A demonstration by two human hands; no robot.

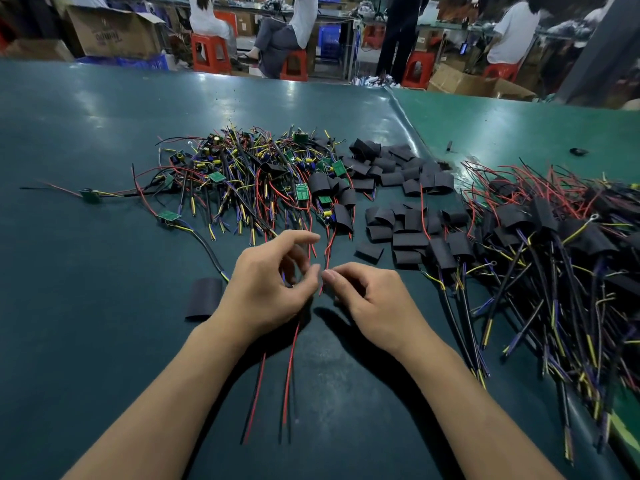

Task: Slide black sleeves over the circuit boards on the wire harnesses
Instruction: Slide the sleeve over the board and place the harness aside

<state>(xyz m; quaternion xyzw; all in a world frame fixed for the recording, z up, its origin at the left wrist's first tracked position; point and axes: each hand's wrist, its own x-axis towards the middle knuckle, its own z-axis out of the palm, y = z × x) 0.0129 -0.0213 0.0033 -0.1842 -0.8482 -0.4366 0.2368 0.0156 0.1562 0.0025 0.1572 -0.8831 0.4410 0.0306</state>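
Observation:
My left hand (273, 285) and my right hand (374, 299) meet over the green mat, both with curled fingers. They hold one wire harness (289, 375), whose red and black wires trail toward me from under the left palm. More red wire rises between the two thumbs. Its circuit board is hidden by my fingers. A loose black sleeve (204, 297) lies just left of my left wrist. Beyond the hands is a tangled pile of bare harnesses with green boards (249, 181). A heap of black sleeves (398, 202) lies to its right.
A large pile of sleeved harnesses (554, 258) covers the right side of the mat (86, 140). A seam in the mat runs at the back right. Beyond the table's far edge are people on red stools (211, 53) and cardboard boxes (114, 32).

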